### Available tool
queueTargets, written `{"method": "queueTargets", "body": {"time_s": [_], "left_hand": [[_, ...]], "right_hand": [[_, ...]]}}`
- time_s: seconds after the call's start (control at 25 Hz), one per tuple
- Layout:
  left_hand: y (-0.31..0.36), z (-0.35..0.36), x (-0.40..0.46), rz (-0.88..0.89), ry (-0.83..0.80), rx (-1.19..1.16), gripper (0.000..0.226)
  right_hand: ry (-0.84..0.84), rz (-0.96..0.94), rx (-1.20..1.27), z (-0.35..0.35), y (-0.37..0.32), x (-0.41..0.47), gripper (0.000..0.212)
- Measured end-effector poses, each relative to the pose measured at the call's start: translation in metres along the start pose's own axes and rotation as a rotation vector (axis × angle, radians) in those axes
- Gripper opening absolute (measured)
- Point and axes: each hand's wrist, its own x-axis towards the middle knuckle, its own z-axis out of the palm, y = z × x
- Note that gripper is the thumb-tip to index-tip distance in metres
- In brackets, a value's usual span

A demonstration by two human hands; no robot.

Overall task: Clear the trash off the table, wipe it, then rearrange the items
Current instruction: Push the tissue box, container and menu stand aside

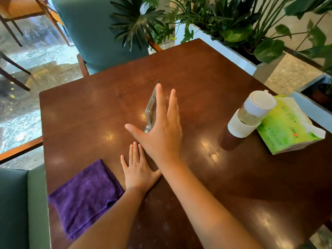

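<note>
A clear acrylic stand [150,108] is at the middle of the dark wooden table [89,112], seen edge-on. My right hand [159,130] reaches over it with straight, spread fingers that cover most of its right side. My left hand [139,170] rests flat on the table just behind the right wrist, fingers straight. A folded purple cloth [84,196] lies at the near left edge, beside my left hand. At the right stand a clear bottle with a white cap and sleeve [251,114] and a green tissue pack [289,124], which touch.
A teal chair [100,33] stands at the table's far side and another teal seat [16,203] at the near left. White planters with leafy plants [233,33] line the right and far right edges. A tiny dark speck [158,80] lies beyond the stand.
</note>
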Motion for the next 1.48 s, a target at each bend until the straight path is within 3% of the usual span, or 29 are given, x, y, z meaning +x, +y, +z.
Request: {"method": "queueTargets", "body": {"time_s": [0.08,0.24,0.44,0.56,0.68,0.88,1.04,1.48], "left_hand": [[-0.001,0.0,0.0,0.013,-0.004,0.002,0.109],[0.001,0.004,0.001,-0.016,0.041,-0.038,0.114],[0.0,0.01,0.002,-0.032,0.073,-0.007,0.118],[0.001,0.011,0.003,-0.033,0.078,0.003,0.117],[0.001,0.011,0.002,-0.031,0.086,-0.01,0.116],[0.0,0.008,0.002,-0.026,0.084,-0.013,0.117],[0.0,0.009,0.001,-0.016,0.095,-0.007,0.117],[-0.003,0.01,0.003,-0.006,0.094,-0.014,0.117]], "right_hand": [[-0.024,-0.053,-0.057,0.006,0.001,0.0,0.088],[0.038,-0.143,-0.11,0.004,0.013,0.004,0.047],[0.047,-0.178,-0.123,-0.011,0.019,0.01,0.032],[0.147,-0.105,-0.154,-0.023,0.023,0.017,0.018],[0.123,0.016,-0.148,-0.044,0.04,0.024,0.024],[0.109,-0.073,-0.074,-0.092,0.078,0.004,0.045],[0.175,-0.158,-0.165,-0.128,0.11,-0.015,0.042],[0.33,0.035,-0.263,-0.198,0.174,-0.035,0.039]]}}
